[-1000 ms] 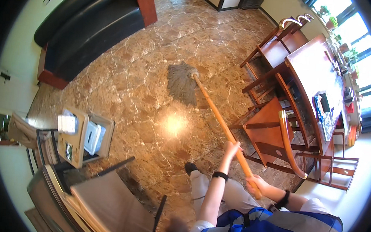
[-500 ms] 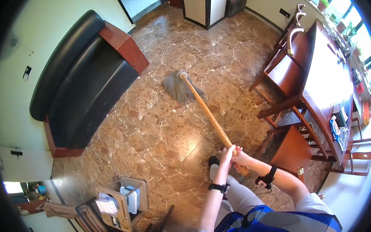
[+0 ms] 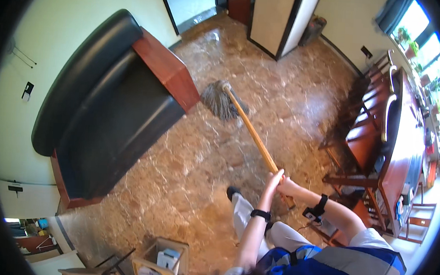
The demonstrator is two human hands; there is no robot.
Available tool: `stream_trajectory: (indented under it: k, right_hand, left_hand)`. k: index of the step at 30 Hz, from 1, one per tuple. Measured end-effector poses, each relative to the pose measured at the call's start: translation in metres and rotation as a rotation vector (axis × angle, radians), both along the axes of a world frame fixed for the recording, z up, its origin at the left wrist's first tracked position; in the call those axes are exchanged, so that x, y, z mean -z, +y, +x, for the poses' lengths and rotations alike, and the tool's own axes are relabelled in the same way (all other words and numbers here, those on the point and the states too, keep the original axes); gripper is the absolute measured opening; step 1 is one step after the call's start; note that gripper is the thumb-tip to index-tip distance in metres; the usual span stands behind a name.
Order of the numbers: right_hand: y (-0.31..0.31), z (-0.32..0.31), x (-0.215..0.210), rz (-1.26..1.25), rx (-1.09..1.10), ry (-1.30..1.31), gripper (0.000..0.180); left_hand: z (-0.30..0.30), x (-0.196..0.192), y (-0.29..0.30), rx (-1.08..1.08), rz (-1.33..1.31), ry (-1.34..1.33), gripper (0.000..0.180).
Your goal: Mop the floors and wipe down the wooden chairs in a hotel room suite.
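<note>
A string mop (image 3: pixel 257 139) with a long wooden handle slants away from me over the floor. Its grey head (image 3: pixel 222 102) lies spread on the brown marbled tiles, close to the front corner of the sofa's wooden arm. Around the near part of the handle, my left hand (image 3: pixel 274 180) is closed. Just beside it my right hand (image 3: pixel 288 187) also grips the handle, and the two hands touch. The handle's butt end sticks out a little below them. Both wrists wear black straps.
A black sofa (image 3: pixel 116 117) with red wooden arms (image 3: pixel 166 67) stands at left. On the right are wooden chairs (image 3: pixel 364 145) and a long table (image 3: pixel 404 127). Ahead are a pillar (image 3: pixel 273 23) and a doorway (image 3: pixel 192 6). A bin-like container (image 3: pixel 184 257) holding items stands near, lower left.
The view has shifted forward and turned, so the sofa looks nearer and the table farther right. The mop head now lies near the sofa arm. One foot has stepped forward.
</note>
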State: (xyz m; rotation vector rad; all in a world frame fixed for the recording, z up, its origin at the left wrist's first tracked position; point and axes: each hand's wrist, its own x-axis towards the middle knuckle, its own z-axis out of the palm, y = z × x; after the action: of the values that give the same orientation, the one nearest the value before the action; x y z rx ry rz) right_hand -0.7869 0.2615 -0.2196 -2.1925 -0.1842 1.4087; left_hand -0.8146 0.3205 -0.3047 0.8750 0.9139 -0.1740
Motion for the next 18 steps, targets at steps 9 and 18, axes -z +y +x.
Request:
stream_trajectory:
  k: [9, 18]
  right_hand:
    - [0.138, 0.146, 0.015, 0.003, -0.193, -0.004, 0.019]
    - [0.246, 0.317, 0.017, 0.23, -0.135, -0.05, 0.02]
  left_hand:
    - [0.131, 0.004, 0.154, 0.105, -0.103, 0.021, 0.022]
    - [0.295, -0.014, 0.269, 0.072, -0.029, -0.01, 0.02]
